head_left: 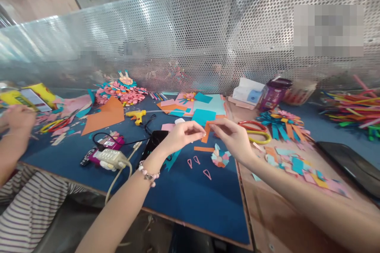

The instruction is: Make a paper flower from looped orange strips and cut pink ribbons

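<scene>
An orange paper strip (206, 133) hangs from the pinched fingertips of my right hand (233, 138). My left hand (185, 136), with a beaded bracelet (148, 174) on its wrist, is closed in a pinch at the strip's left edge. Whether anything sits between those fingertips is too small to make out. Just below lies another thin orange strip (203, 149), beside a round flower of folded pastel paper (220, 156). Nearer to me are a few small pink teardrop loops (207, 174). Teal paper (203, 116) lies behind the hands.
A yellow glue gun (136, 116), a power strip (113, 159) with cables and a black device (152, 144) lie left. Scissors (258, 136), paper scraps (299, 166) and a phone (350, 164) are right. Another person's hand (19, 120) is far left. A perforated metal screen (190, 39) stands behind.
</scene>
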### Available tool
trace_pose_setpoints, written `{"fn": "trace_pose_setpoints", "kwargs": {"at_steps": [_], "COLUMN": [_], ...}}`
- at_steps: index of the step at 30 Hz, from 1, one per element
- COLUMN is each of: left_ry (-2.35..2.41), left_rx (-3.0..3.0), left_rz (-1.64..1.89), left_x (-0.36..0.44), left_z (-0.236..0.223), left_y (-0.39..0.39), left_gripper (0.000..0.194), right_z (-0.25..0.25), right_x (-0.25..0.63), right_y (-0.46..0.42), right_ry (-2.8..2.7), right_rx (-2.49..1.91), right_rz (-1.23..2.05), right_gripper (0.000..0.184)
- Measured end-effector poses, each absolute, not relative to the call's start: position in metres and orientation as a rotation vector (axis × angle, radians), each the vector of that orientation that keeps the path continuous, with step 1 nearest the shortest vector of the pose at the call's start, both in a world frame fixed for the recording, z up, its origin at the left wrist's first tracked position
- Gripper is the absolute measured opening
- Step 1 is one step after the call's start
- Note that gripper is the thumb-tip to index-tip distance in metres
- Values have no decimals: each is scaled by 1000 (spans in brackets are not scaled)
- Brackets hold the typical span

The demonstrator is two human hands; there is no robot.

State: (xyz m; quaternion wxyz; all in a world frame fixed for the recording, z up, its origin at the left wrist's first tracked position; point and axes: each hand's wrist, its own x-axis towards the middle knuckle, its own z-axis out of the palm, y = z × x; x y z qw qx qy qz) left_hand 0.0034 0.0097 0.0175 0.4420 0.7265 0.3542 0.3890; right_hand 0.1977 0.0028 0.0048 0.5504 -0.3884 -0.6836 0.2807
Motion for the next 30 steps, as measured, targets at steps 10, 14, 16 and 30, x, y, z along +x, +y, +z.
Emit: {"fn": "trace_pose_setpoints", "kwargs": {"at_steps": [10,14,16,30], "left_ry": [739,758,773,606], "left_rx": [1739,1747,1743,1700], "left_rz": [931,945,955,1089], "left_x": [2,3,3,-1], "left_z": [20,23,23,17], "left_y": [5,3,3,10], "left_gripper": [21,19,18,8], "right_z": [9,10,11,15], "right_x": [207,210,211,208], "right_y": [-6,-8,-9,-16], "right_ry": [-1877,-1943,-1954,-1956], "right_rx": [-679,-560,-527,-485], "right_rz": [311,215,186,102], "right_gripper": [16,21,22,26]}}
